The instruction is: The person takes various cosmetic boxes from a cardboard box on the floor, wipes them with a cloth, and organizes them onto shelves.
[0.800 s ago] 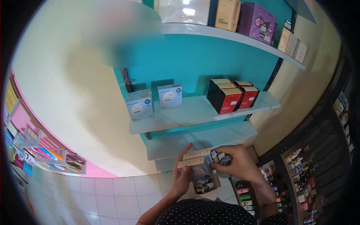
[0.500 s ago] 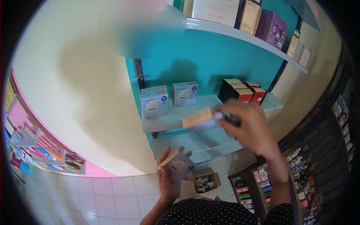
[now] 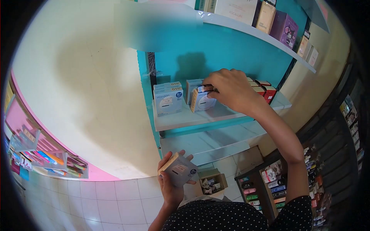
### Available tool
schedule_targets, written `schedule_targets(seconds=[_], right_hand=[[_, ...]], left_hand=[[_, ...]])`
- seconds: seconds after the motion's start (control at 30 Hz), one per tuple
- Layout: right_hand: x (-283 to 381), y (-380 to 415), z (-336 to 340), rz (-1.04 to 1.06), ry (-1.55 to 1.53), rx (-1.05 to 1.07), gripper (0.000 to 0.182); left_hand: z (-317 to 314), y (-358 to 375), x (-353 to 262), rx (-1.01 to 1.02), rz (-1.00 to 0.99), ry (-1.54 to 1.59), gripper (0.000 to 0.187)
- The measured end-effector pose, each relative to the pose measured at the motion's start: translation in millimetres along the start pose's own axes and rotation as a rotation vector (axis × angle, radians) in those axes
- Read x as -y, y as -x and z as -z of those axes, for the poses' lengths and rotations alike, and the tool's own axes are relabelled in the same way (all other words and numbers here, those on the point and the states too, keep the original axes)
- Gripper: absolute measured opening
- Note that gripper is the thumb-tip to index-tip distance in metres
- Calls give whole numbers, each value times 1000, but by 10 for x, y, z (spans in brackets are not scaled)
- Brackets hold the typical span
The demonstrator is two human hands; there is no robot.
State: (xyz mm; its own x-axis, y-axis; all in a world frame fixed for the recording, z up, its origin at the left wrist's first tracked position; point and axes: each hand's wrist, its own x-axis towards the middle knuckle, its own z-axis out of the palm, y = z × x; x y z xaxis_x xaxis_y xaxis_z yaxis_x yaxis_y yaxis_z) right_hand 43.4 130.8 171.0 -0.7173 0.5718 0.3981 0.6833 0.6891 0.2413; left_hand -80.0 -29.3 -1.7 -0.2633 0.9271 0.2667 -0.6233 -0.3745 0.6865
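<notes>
My right hand [image 3: 230, 89] grips the top of a pale blue and cream Wardah box [image 3: 203, 101] at the white shelf [image 3: 181, 122]. This box stands upright in front of another Wardah box [image 3: 191, 85], which it partly covers. To their left is a front-to-back row of Wardah boxes [image 3: 169, 101] marked 01. Lower down, my left hand [image 3: 170, 188] is closed around a grey-looking cosmetic box [image 3: 179, 170], held tilted over the floor.
Red and black boxes [image 3: 267, 92] sit at the shelf's right, partly behind my hand. Above, a curved shelf [image 3: 246, 31] carries a purple box [image 3: 284, 30] and other packages. On the floor stands an open carton [image 3: 216, 183] of small items, beside a dark product rack [image 3: 246, 192].
My right hand has moved up and inward, bringing its Wardah box upright onto the shelf in front of the other one. My left hand keeps its box at nearly the same spot.
</notes>
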Motion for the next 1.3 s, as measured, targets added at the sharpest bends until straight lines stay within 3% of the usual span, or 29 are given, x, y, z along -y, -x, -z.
schedule_targets(seconds=[0.47, 1.07, 1.17, 1.23, 1.3], right_hand=[[54, -66, 82, -94, 15, 104, 20], [-11, -19, 22, -52, 37, 5, 21], [17, 100, 94, -34, 52, -137, 23], [183, 292, 322, -186, -139, -256, 29], [378, 587, 422, -275, -386, -68, 35]], left_hand=[[-12, -30, 25, -20, 8, -81, 57], [-23, -24, 42, -50, 61, -65, 56], [-41, -21, 3, -20, 87, -49, 57], [-50, -37, 33, -14, 42, -79, 59], [-70, -46, 47, -18, -7, -108, 60]])
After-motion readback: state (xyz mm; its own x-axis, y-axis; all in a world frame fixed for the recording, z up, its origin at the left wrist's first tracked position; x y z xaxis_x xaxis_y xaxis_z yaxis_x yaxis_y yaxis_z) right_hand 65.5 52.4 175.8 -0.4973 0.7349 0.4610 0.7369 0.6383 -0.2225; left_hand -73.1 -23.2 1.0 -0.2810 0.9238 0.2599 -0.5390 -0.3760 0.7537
